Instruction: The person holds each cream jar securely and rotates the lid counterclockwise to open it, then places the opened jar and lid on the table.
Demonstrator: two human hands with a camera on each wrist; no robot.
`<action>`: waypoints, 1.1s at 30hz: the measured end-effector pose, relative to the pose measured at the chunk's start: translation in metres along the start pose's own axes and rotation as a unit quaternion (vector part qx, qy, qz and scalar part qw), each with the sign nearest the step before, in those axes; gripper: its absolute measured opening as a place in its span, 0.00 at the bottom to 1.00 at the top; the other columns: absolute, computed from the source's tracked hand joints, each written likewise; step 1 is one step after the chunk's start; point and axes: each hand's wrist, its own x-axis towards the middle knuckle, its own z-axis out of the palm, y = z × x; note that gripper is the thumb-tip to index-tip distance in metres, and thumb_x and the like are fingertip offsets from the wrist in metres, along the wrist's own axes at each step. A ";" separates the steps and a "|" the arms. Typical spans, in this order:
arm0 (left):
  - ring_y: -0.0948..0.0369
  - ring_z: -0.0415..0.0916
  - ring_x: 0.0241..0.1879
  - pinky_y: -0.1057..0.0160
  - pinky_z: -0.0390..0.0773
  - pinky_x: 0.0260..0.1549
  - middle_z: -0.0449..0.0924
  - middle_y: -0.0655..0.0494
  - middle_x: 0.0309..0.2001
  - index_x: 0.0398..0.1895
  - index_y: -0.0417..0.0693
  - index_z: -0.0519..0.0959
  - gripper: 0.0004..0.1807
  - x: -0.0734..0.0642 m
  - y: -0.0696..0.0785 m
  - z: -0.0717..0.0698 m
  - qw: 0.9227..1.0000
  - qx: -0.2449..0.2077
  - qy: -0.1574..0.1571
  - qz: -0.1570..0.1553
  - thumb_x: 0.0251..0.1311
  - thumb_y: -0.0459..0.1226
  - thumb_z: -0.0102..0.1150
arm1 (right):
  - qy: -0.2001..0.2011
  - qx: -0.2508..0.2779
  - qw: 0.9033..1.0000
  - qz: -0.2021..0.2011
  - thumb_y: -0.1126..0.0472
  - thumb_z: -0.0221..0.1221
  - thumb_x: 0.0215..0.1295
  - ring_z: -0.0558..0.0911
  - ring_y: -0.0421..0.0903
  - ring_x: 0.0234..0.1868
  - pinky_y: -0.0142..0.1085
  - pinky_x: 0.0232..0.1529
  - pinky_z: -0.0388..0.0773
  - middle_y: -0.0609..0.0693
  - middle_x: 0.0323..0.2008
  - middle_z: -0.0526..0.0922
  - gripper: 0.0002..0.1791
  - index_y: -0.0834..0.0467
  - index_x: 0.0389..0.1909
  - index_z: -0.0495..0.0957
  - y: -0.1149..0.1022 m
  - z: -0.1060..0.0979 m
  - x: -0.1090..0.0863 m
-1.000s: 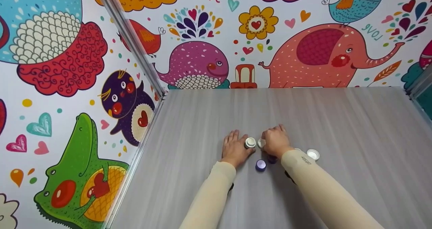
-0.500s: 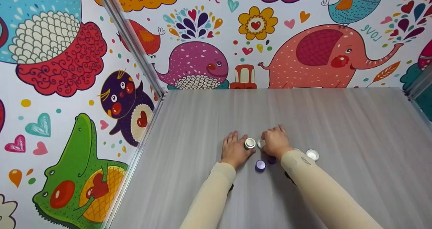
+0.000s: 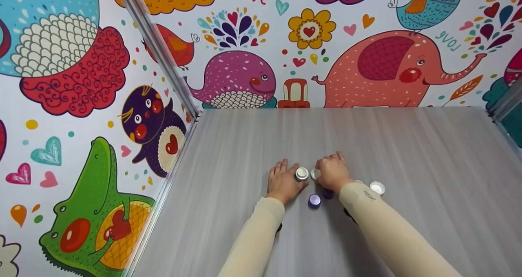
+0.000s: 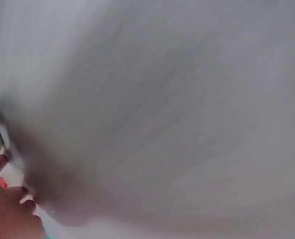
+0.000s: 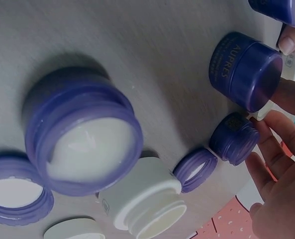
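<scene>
My left hand (image 3: 283,184) rests on the table and grips a small open white jar (image 3: 301,174) between thumb and index finger. Just right of that jar, my right hand (image 3: 334,171) pinches a pale round lid (image 3: 315,173), partly hidden by the fingers. In the right wrist view, a purple jar marked AUPRES (image 5: 229,69) and a smaller purple jar (image 5: 232,137) stand close to the right hand's fingers. The left wrist view shows only the edge of the left hand (image 4: 10,211), with the jar mostly out of frame.
Nearer the wrist camera stand an open purple jar of white cream (image 5: 90,154) and an open white jar (image 5: 147,196). Around them lie a purple lid (image 5: 18,211), a small purple lid (image 5: 194,172) and a white lid (image 5: 75,229). Patterned walls edge the wood-grain table (image 3: 228,146).
</scene>
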 end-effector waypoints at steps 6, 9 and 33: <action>0.46 0.56 0.72 0.47 0.53 0.68 0.62 0.43 0.72 0.70 0.55 0.71 0.39 -0.003 -0.002 -0.001 1.000 -0.006 0.000 0.001 0.58 0.63 0.60 | -0.005 0.003 1.000 -0.003 0.60 0.75 0.37 0.79 0.62 0.45 0.61 0.66 0.55 0.57 0.33 0.84 0.16 0.60 0.29 0.84 -0.002 -0.002 -0.001; 0.47 0.56 0.72 0.48 0.52 0.68 0.61 0.43 0.72 0.70 0.56 0.72 0.39 -0.004 -0.002 -0.002 1.000 -0.010 -0.002 -0.002 0.58 0.63 0.60 | -0.007 0.006 1.000 -0.004 0.60 0.75 0.37 0.79 0.62 0.45 0.61 0.66 0.55 0.58 0.34 0.85 0.17 0.60 0.31 0.84 -0.002 -0.004 -0.002; 0.53 0.64 0.68 0.52 0.57 0.67 0.72 0.49 0.65 0.65 0.50 0.76 0.36 -0.015 -0.014 -0.016 0.999 -0.026 0.034 0.015 0.55 0.58 0.61 | -0.019 -0.013 1.000 -0.019 0.60 0.70 0.42 0.78 0.63 0.45 0.61 0.67 0.52 0.58 0.34 0.84 0.14 0.61 0.32 0.83 0.001 -0.002 0.000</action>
